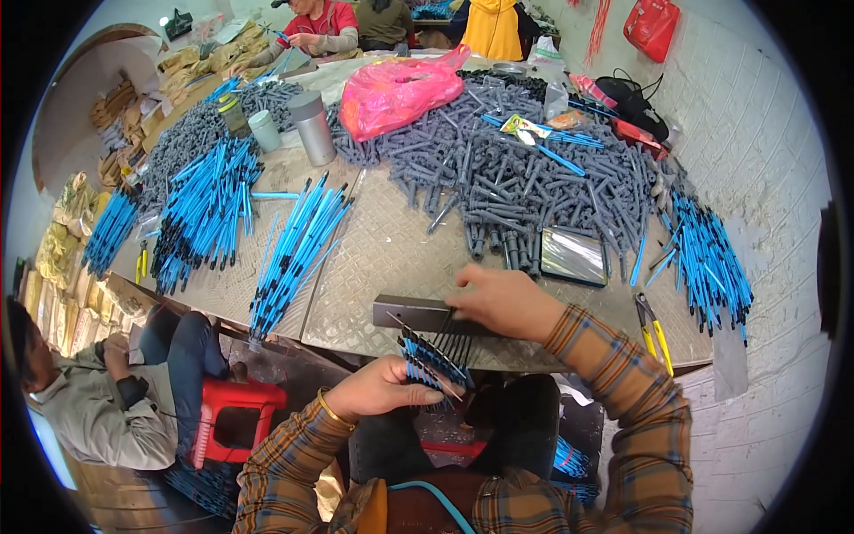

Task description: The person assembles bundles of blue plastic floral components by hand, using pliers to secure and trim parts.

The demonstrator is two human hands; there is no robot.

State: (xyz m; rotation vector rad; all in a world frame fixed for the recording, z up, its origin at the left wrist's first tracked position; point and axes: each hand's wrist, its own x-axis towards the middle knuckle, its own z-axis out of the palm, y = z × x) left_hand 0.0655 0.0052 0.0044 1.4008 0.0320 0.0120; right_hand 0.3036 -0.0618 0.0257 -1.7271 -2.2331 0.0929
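Note:
My left hand (387, 390), closed, grips a bundle of blue rods with black ends (431, 369) over my lap, just off the table's near edge. Several thin black stems (455, 336) stick out of that bundle toward a dark metal bar (409, 312) lying along the edge. Over the bar's right part is my right hand (507, 303), its fingers bent and drawn together by the stems' far ends. Whatever sits between those fingertips is hidden.
A heap of grey plastic pieces (534, 187) covers the table's far side under a pink bag (400, 93). Blue rod bundles (298, 249) lie left, more (712, 267) right. Pliers (654, 329) and a mirror-like tray (575, 256) are at right. A person sits near a red stool (233, 400).

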